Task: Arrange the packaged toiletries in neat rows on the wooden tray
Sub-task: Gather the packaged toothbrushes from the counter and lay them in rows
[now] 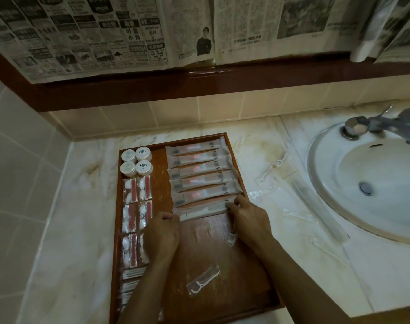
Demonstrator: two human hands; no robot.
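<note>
A wooden tray [222, 258] lies on the marble counter. Several packaged toothbrush kits [199, 170] lie in a row at its upper right. Below them sits a packaged comb [205, 210]; my left hand [163, 237] pinches its left end and my right hand [247, 217] pinches its right end. Round white soaps [136, 162] fill the top left corner, with cotton kits [136, 206] in two columns beneath. Small white packets [131, 274] sit lower left. Two packaged floss picks [204, 278] [231, 239] lie loose on the tray's bare wood.
More packaged floss picks [267, 171] are scattered on the counter [64, 218] right of the tray. A white sink [372, 183] with a metal tap [372, 123] is at the right. Newspaper covers the wall [129, 31] behind.
</note>
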